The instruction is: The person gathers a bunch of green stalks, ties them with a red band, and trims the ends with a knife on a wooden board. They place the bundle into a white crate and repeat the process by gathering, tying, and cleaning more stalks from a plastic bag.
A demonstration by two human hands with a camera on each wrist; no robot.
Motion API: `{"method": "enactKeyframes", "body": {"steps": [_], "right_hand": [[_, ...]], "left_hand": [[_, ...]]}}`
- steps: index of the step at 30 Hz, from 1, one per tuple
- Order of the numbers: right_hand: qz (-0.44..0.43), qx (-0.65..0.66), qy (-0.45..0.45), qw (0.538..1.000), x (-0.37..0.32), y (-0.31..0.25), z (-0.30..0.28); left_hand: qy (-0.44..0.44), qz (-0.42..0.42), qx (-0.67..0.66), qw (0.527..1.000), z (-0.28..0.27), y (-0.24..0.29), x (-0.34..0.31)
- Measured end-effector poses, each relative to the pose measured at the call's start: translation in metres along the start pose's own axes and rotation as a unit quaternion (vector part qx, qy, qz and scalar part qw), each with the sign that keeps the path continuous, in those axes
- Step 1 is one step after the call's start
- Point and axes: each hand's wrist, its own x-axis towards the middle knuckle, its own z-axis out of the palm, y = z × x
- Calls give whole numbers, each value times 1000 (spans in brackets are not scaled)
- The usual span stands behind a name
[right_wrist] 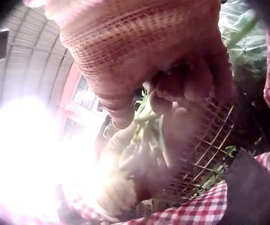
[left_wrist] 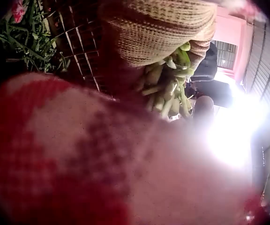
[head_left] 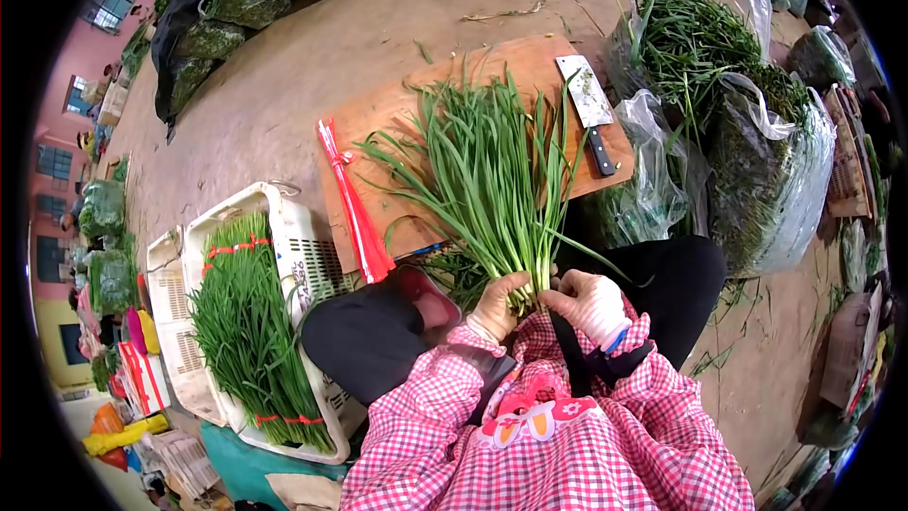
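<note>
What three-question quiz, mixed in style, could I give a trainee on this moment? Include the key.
1. True or false: the cleaver lies on the wooden board, beside the loose green stalks.

2. Multiple choice: what colour are the ties round the bundled greens in the white crate?
A) blue
B) red
C) yellow

3. Short answer: in the head view, which hand is nearer that crate, and what does it grip?

Key:
1. True.
2. B.
3. The left hand; it grips the lower ends of the loose green stalks.
</note>
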Motion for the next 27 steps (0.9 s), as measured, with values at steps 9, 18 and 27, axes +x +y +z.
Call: {"method": "enactKeyframes", "body": {"steps": [9, 18, 27], "right_hand": [[-75, -41, -15, 996, 18, -1, 8], [-192, -197, -22, 961, 21, 10, 16], [-140, -82, -76, 984, -7, 9, -9]], "left_hand": [[70, -13, -51, 996, -20, -4, -4], [45, -46, 16, 998, -15, -8, 6], [154, 51, 174, 971, 27, 3, -13]]}}
